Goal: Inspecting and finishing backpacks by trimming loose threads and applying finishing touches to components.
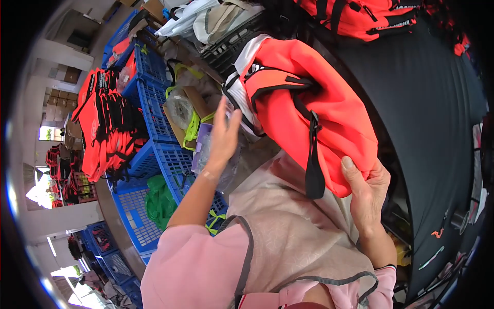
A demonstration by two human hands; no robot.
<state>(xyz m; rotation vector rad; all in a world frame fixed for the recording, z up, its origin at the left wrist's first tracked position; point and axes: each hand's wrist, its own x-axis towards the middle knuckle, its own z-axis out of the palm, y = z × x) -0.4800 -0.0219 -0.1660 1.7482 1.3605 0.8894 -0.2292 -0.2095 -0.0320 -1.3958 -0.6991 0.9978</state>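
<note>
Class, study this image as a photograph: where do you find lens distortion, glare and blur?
Head view, right side: the dark cloth bows along its edge, and the corners fall to black; head view, far left: a bright patch washes out to white; head view, centre: the left hand looks slightly blurred, the red-orange bag crisper.

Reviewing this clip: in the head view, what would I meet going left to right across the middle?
Pile of red-and-black pieces → blue crates → left hand → red bag → right hand → dark surface.
</note>
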